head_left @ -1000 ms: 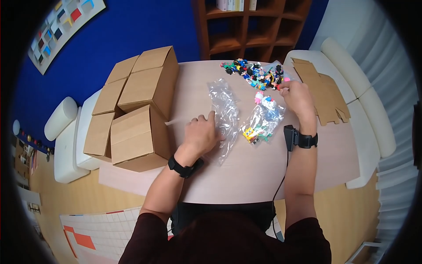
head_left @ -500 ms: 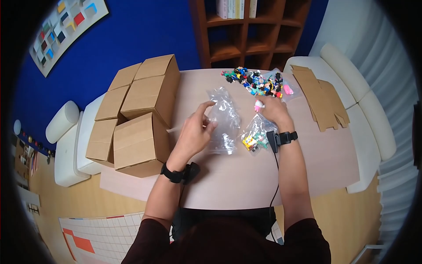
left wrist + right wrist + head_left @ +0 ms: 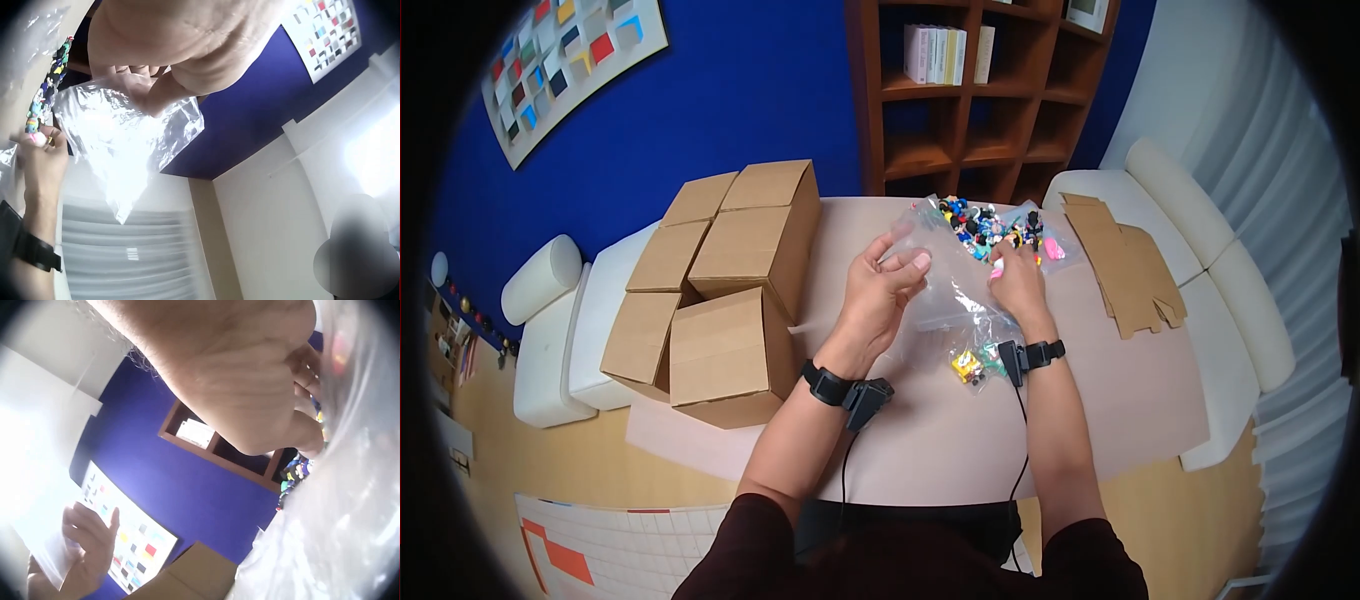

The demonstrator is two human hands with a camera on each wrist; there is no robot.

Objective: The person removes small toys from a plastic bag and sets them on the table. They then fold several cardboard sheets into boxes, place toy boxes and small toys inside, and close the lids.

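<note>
My left hand [image 3: 887, 283] is raised above the table and pinches an empty clear plastic bag [image 3: 948, 292] at its top edge; the same bag [image 3: 122, 140] hangs from its fingers in the left wrist view. Just to the right, my right hand [image 3: 1014, 278] pinches a small pink and white toy figure [image 3: 997, 268] close to the bag's mouth. A second clear bag with several colourful figures [image 3: 973, 362] lies on the table beneath my right wrist. A heap of small toy figures [image 3: 990, 224] sits at the table's far edge.
Three brown cardboard boxes [image 3: 720, 280] stand on the left part of the pale table [image 3: 1120, 400]. Flattened cardboard [image 3: 1125, 262] lies on a white seat to the right. A wooden bookshelf [image 3: 970, 90] stands behind, and another white seat [image 3: 560, 330] sits at the left.
My left hand has lifted the empty bag off the table. My right hand picked up the pink figure near the heap and carried it left, up to the bag. The view tilted upward.
</note>
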